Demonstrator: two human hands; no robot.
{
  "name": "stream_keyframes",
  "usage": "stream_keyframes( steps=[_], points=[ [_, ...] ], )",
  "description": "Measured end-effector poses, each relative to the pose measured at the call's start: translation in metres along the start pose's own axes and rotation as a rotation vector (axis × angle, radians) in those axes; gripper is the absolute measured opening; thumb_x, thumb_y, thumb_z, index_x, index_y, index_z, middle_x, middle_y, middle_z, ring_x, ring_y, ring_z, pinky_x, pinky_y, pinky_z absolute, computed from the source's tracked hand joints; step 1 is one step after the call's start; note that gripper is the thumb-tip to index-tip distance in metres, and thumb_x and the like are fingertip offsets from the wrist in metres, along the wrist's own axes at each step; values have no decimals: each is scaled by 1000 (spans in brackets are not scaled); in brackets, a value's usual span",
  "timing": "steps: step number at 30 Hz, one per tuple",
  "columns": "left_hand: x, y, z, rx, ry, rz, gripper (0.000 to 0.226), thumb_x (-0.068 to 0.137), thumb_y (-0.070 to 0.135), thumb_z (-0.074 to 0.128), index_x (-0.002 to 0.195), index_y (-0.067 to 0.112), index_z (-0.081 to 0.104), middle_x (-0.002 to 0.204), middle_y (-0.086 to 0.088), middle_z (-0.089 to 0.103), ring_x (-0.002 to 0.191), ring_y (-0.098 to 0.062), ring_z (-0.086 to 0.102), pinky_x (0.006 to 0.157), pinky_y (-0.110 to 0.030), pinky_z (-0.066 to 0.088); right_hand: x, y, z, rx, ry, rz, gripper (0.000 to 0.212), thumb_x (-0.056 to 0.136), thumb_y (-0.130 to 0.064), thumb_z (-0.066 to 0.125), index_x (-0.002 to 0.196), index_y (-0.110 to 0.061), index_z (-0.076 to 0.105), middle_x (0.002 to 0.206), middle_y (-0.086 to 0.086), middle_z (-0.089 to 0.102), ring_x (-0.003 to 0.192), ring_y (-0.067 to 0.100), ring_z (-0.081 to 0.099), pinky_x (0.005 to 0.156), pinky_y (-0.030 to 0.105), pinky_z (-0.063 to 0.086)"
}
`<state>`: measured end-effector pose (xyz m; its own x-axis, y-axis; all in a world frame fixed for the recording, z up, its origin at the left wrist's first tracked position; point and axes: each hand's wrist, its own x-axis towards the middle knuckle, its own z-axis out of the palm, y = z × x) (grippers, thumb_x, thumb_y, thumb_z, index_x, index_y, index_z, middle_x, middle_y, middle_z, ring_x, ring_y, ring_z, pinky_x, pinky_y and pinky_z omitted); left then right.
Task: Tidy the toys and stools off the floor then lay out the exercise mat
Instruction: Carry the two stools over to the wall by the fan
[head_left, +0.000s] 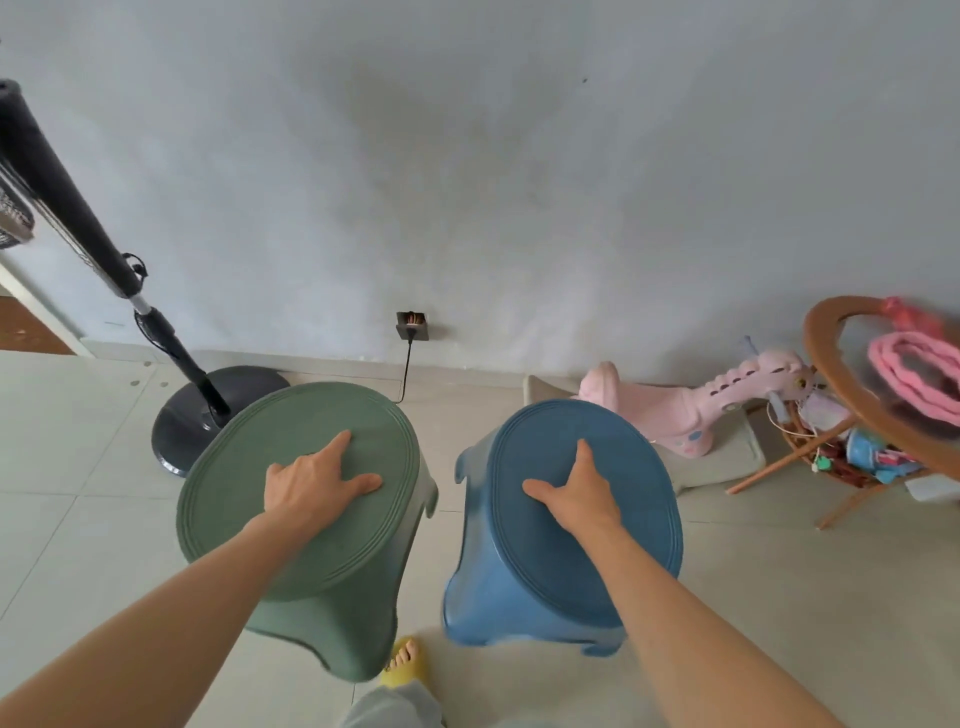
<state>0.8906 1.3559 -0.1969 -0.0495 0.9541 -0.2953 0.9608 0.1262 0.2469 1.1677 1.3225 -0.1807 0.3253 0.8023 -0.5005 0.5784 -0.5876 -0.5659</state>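
Pale tiled floor (78, 519) near the wall: left hand (311, 483) lies spread on the green stool (260, 519), right hand (576, 493) spread on the blue stool (623, 509) (moulded plastic, probably light, stiff, slick); rims likely offer surer hold.

A black standing fan (208, 410) stands at the floor's left edge; a wall socket (413, 326) holds a plugged cord

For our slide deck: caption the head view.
Left hand on green stool, right hand on blue stool.
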Motion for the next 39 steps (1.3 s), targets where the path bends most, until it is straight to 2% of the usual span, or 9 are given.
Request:
stream_keyframes(
  steps=[8, 18, 23, 27, 30, 34, 39],
  points=[
    [107, 17, -18, 81, -11, -20, 71, 86, 61, 45, 144, 29, 20, 115, -5, 63, 109, -23, 58, 95, -36, 33, 106, -66, 1, 70, -60, 15, 99, 81, -36, 68, 150, -22, -1, 143, 7, 40, 127, 28, 44, 98, 41, 41],
    [243, 26, 3, 80, -18, -242, 71, 85, 60, 48, 144, 29, 23, 111, -4, 64, 105, -24, 59, 95, -36, 32, 285, -121, 33, 105, -252, 76, 99, 83, -32, 68, 149, -24, -5, 137, 5, 45, 121, 27, 47, 93, 39, 41],
    [305, 32, 37, 62, -23, -338, 70, 84, 60, 50, 140, 27, 27, 104, -6, 65, 96, -26, 61, 88, -37, 33, 366, -132, 59, 61, -316, 113, 98, 82, -28, 69, 149, -26, -3, 134, 5, 47, 117, 26, 49, 87, 35, 39],
    [346, 27, 71, 64, -33, -369, 69, 83, 60, 51, 138, 25, 29, 100, -6, 65, 94, -27, 60, 84, -37, 31, 418, -131, 90, 22, -325, 131, 99, 81, -27, 70, 149, -29, -3, 133, 5, 49, 116, 27, 50, 90, 38, 41],
    [381, 15, 112, 66, -58, -387, 69, 83, 59, 51, 139, 26, 29, 98, -6, 65, 90, -27, 60, 84, -37, 31, 463, -118, 121, 0, -366, 167, 100, 83, -20, 68, 149, -30, -7, 137, 5, 46, 118, 27, 48, 91, 36, 40],
    [414, -8, 164, 63, -73, -375, 70, 83, 60, 51, 140, 26, 28, 97, -6, 64, 88, -27, 60, 81, -36, 29, 511, -95, 162, -27, -404, 198, 106, 84, -14, 67, 147, -32, -16, 142, 2, 40, 115, 23, 47, 84, 29, 36],
    [439, -22, 211, 59, -72, -352, 67, 84, 59, 50, 138, 26, 29, 96, -6, 64, 86, -27, 60, 78, -36, 26, 556, -77, 212, -40, -344, 211, 109, 83, -18, 69, 147, -31, -19, 142, 7, 41, 122, 28, 49, 96, 37, 39]
  ],
)
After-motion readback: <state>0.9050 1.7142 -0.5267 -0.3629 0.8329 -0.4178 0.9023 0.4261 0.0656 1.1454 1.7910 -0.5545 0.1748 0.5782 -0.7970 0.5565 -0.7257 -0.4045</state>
